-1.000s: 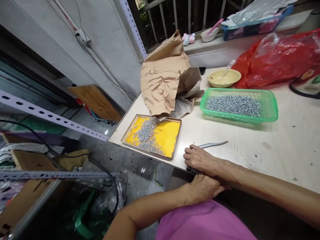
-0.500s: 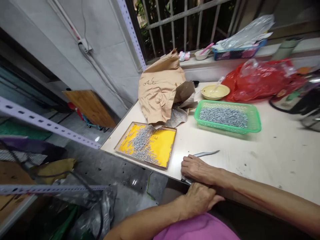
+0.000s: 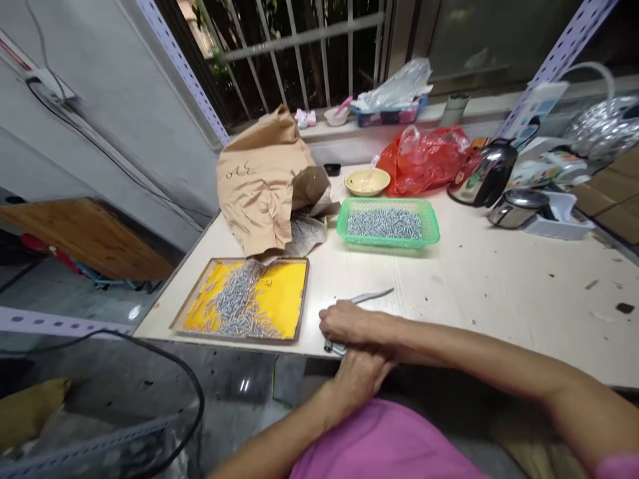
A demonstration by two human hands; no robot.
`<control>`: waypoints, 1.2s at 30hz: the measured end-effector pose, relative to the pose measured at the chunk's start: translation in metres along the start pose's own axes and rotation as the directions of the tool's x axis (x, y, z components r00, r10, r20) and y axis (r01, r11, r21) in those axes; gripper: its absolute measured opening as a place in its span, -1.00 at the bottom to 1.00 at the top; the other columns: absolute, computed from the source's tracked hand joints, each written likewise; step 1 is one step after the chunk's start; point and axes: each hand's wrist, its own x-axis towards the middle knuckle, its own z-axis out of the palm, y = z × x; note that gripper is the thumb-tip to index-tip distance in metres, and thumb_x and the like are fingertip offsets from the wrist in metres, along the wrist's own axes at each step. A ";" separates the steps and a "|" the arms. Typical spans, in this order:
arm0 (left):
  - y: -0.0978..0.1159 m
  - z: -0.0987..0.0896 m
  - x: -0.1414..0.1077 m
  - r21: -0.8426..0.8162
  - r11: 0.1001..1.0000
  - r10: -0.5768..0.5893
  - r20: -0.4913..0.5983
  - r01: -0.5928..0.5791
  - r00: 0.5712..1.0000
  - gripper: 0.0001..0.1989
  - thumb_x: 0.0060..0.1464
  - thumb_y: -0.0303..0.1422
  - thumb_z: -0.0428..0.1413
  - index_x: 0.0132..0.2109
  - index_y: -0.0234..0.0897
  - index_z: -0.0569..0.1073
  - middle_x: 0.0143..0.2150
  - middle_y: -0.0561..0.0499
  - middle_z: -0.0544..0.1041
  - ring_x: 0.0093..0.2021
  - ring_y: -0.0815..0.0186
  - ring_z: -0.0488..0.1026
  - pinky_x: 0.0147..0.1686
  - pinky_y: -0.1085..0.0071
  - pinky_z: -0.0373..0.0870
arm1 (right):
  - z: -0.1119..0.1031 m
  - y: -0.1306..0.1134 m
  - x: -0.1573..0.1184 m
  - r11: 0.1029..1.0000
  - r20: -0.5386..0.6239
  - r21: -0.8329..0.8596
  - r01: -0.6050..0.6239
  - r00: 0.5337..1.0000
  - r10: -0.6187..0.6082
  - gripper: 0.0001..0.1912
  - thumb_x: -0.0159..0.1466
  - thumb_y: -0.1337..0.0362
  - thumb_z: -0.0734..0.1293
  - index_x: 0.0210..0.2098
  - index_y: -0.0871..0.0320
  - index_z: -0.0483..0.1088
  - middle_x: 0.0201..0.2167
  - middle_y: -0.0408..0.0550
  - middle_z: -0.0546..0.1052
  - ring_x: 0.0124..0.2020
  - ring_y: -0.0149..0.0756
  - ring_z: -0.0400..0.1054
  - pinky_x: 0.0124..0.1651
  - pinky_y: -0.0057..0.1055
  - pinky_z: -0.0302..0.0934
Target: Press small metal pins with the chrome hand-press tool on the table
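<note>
Tabletop, pale, specked, barred window behind, grey wall at left, my right hand over metal tool, left hand near, I cannot tell either grip

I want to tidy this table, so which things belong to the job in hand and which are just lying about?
Probably the job:
tray, with small metal parts
green basket, holding more parts
paper bag, parts at its mouth
grey tool, under the right hand

Probably just lying about:
bowl
red bag
kettle
toys on the sill
</note>
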 end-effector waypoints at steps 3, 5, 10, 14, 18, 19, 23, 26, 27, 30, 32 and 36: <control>0.000 -0.002 0.004 0.016 0.999 0.047 0.010 -0.047 0.999 -0.69 0.23 -0.46 -0.13 0.06 -0.32 0.35 0.00 -0.15 0.48 0.00 0.17 0.44 -0.02 0.22 0.42 | -0.005 0.008 0.006 0.997 0.043 0.074 0.007 0.999 -0.010 -0.79 0.26 0.35 0.22 -0.25 0.20 0.51 -0.29 0.04 0.53 -0.30 -0.29 0.41 -0.35 -0.44 0.15; -0.001 -0.002 0.006 0.017 0.998 0.052 -0.013 -0.052 0.999 -0.71 0.23 -0.47 -0.13 0.03 -0.31 0.36 0.02 -0.14 0.47 0.05 0.20 0.41 0.01 0.23 0.40 | -0.007 0.017 0.006 0.986 -0.015 0.150 0.067 0.998 -0.065 -0.75 0.29 0.30 0.22 -0.13 0.15 0.48 -0.23 -0.01 0.53 -0.26 -0.33 0.39 -0.30 -0.47 0.16; -0.005 -0.005 0.011 -0.021 0.995 0.096 -0.057 -0.098 0.994 -0.76 0.25 -0.48 -0.11 -0.04 -0.33 0.41 -0.04 -0.12 0.51 0.12 0.23 0.35 0.14 0.21 0.28 | -0.006 0.046 -0.024 0.987 -0.282 0.085 -0.133 0.947 0.152 -0.73 0.32 0.34 0.18 -0.08 0.14 0.45 -0.18 0.03 0.46 -0.18 -0.26 0.31 -0.20 -0.40 0.12; -0.005 -0.009 0.018 -0.035 0.997 0.069 -0.016 -0.070 0.997 -0.72 0.25 -0.52 -0.15 -0.07 -0.30 0.43 -0.02 -0.08 0.51 0.18 0.24 0.31 0.20 0.14 0.20 | 0.013 0.072 -0.057 0.941 -0.311 -0.032 -0.338 0.898 0.312 -0.76 0.29 0.39 0.21 -0.12 0.15 0.46 -0.23 0.04 0.43 -0.18 -0.19 0.24 -0.21 -0.35 0.08; -0.002 -0.006 0.028 -0.003 0.999 0.037 0.003 -0.037 0.999 -0.70 0.24 -0.55 -0.15 -0.04 -0.33 0.43 0.03 -0.09 0.49 0.21 0.24 0.28 0.25 0.14 0.13 | 0.032 0.095 -0.077 0.954 -0.370 0.014 -0.300 0.885 0.284 -0.72 0.35 0.33 0.14 -0.06 0.19 0.42 -0.24 0.04 0.42 -0.21 -0.24 0.22 -0.17 -0.34 0.10; -0.002 -0.005 0.030 0.004 0.999 0.038 0.013 -0.038 0.999 -0.70 0.24 -0.55 -0.15 -0.04 -0.33 0.43 0.03 -0.09 0.49 0.21 0.24 0.28 0.25 0.15 0.13 | 0.035 0.099 -0.081 0.959 -0.392 0.029 -0.280 0.880 0.269 -0.71 0.37 0.32 0.12 -0.06 0.20 0.42 -0.24 0.03 0.42 -0.21 -0.24 0.22 -0.15 -0.34 0.10; 0.001 -0.001 0.033 0.043 0.998 0.052 0.011 -0.052 0.999 -0.70 0.23 -0.56 -0.14 -0.01 -0.37 0.42 0.05 -0.13 0.48 0.22 0.21 0.27 0.25 0.14 0.12 | 0.038 0.108 -0.090 0.964 -0.436 0.053 -0.262 0.862 0.258 -0.68 0.38 0.31 0.08 -0.05 0.19 0.41 -0.23 0.04 0.42 -0.19 -0.24 0.22 -0.15 -0.34 0.09; 0.004 0.003 0.032 0.062 0.995 0.075 -0.031 -0.073 0.997 -0.67 0.24 -0.56 -0.17 0.01 -0.39 0.41 0.06 -0.14 0.47 0.23 0.18 0.25 0.25 0.12 0.13 | 0.033 0.103 -0.091 0.950 -0.408 0.016 -0.312 0.865 0.291 -0.71 0.37 0.30 0.12 -0.07 0.15 0.43 -0.24 0.03 0.42 -0.22 -0.23 0.21 -0.20 -0.33 0.04; 0.005 0.004 0.032 0.063 0.995 0.077 -0.045 -0.074 0.996 -0.67 0.24 -0.56 -0.18 0.02 -0.40 0.41 0.06 -0.15 0.46 0.23 0.17 0.24 0.25 0.11 0.13 | 0.030 0.099 -0.089 0.948 -0.400 0.000 -0.319 0.868 0.293 -0.72 0.36 0.29 0.14 -0.08 0.14 0.44 -0.24 0.03 0.42 -0.22 -0.22 0.20 -0.22 -0.33 0.01; 0.009 0.004 0.033 0.049 0.997 0.062 -0.057 -0.059 0.996 -0.68 0.24 -0.54 -0.17 -0.03 -0.39 0.43 0.03 -0.17 0.47 0.18 0.17 0.30 0.20 0.13 0.20 | 0.019 0.080 -0.076 0.973 -0.391 -0.041 -0.228 0.900 0.195 -0.77 0.34 0.27 0.20 -0.10 0.09 0.45 -0.21 0.00 0.43 -0.20 -0.22 0.17 -0.22 -0.33 -0.04; 0.013 0.001 0.030 0.034 0.997 0.068 -0.044 -0.066 0.997 -0.70 0.24 -0.52 -0.16 -0.05 -0.37 0.44 -0.02 -0.17 0.49 0.11 0.18 0.36 0.12 0.17 0.30 | 0.013 0.066 -0.062 0.995 -0.368 -0.065 -0.077 0.928 0.048 -0.81 0.33 0.25 0.23 -0.14 0.05 0.45 -0.19 -0.04 0.44 -0.17 -0.23 0.15 -0.23 -0.33 -0.07; 0.023 -0.014 0.007 0.012 0.990 0.143 -0.064 -0.143 0.988 -0.66 0.24 -0.51 -0.16 0.04 -0.32 0.40 0.02 -0.14 0.48 0.11 0.24 0.36 0.12 0.21 0.31 | 0.012 0.045 -0.036 0.983 -0.251 -0.123 0.134 0.954 -0.161 -0.87 0.30 0.28 0.27 -0.34 0.10 0.45 -0.26 -0.08 0.44 -0.18 -0.23 0.12 -0.27 -0.33 -0.10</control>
